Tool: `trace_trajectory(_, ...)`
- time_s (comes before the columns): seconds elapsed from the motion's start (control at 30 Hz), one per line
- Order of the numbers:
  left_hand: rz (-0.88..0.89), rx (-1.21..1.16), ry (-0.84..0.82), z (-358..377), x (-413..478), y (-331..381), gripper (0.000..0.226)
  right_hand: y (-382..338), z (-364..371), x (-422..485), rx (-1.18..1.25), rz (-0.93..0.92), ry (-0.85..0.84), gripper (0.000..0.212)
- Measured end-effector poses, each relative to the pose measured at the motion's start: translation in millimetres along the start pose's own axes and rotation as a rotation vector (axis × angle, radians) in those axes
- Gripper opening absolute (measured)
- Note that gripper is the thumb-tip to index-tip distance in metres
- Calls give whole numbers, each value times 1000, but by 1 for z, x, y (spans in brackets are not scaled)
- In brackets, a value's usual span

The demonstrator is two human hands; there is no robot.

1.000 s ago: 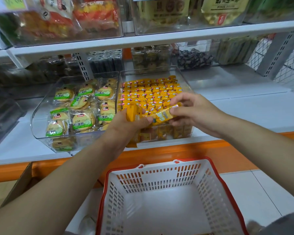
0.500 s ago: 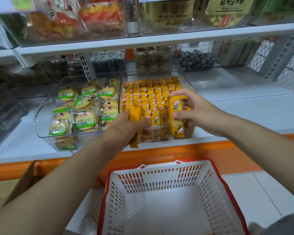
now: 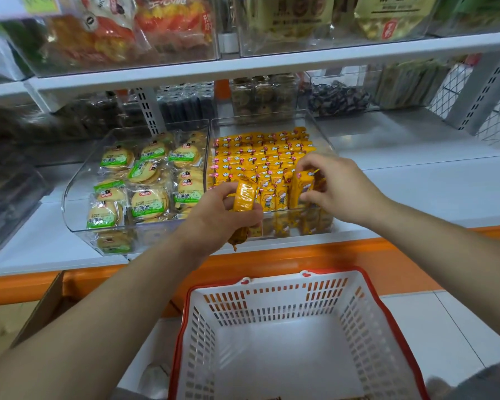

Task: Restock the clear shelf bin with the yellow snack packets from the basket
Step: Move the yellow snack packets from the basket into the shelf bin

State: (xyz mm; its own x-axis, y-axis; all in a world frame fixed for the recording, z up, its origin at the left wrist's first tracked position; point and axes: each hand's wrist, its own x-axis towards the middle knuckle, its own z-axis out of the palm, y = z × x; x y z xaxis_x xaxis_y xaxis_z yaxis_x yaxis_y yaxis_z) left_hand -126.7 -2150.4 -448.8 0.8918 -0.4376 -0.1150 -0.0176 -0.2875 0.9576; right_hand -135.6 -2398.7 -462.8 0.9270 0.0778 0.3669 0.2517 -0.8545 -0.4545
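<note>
The right hand (image 3: pixel 339 189) pinches one yellow snack packet (image 3: pixel 300 187) between thumb and curled fingers and holds it upright in the front right corner of the clear shelf bin (image 3: pixel 321 226). A second ago this packet lay sideways between the two hands; half a second ago it was turned on end above the bin; now it has come down among the front row, though the fingers have not let go. The left hand (image 3: pixel 220 210) still grips a small bundle of yellow packets (image 3: pixel 245 194), fingers wrapped round them, just at the bin's front left edge.

Behind the hands, the bin is packed with rows of the same yellow packets, almost to its back wall. Just to its left stands a second clear bin (image 3: pixel 78 192) of green-labelled round biscuits (image 3: pixel 147 200), both on the white shelf (image 3: pixel 416 183).

Below, the white basket (image 3: pixel 272 301) with its red rim shows a bare floor, apart from a sliver of something at the picture's lower edge. Restocking looks nearly finished: probably only the left hand's bundle remains to be placed.
</note>
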Motion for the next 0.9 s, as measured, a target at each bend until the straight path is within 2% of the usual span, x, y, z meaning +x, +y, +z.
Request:
trace_trajectory(0.1, 17, 25, -11, 0, -1, -1, 17, -1, 3, 3, -225, -32, -143, 34)
trace_trajectory(0.27, 14, 13, 16, -2, -1, 0, 22, -6, -3, 3, -349, -71, -269, 24)
trace_trajectory(0.47, -28, -43, 49, -1, -1, 2, 48, -10, -4, 1, -435, -74, -318, 35)
trace_trajectory(0.53, -28, -41, 54, 0, -1, 1, 51, -13, -5, -2, -448, -87, -228, 34)
trace_trajectory(0.57, -19, -26, 58, 1, -1, 1, 52, -16, -5, -4, -378, -83, -162, 32)
trace_trajectory(0.63, 11, 40, 74, 5, 0, -1, 56, -28, -3, -8, -43, -4, -99, 29)
trace_trajectory(0.7, 50, 126, 79, 12, 1, -3, 60, -45, 0, -10, 330, 110, -148, 30)
trace_trajectory(0.73, 75, 165, 77, 15, 1, -3, 60, -52, 2, -11, 435, 157, -174, 32)
trace_trajectory(0.83, 152, 243, 83, 23, 1, -5, 60, -61, 7, -12, 530, 235, -184, 45)
trace_trajectory(0.9, 163, 225, 88, 25, 2, -5, 60, -59, 6, -10, 674, 292, -167, 32)
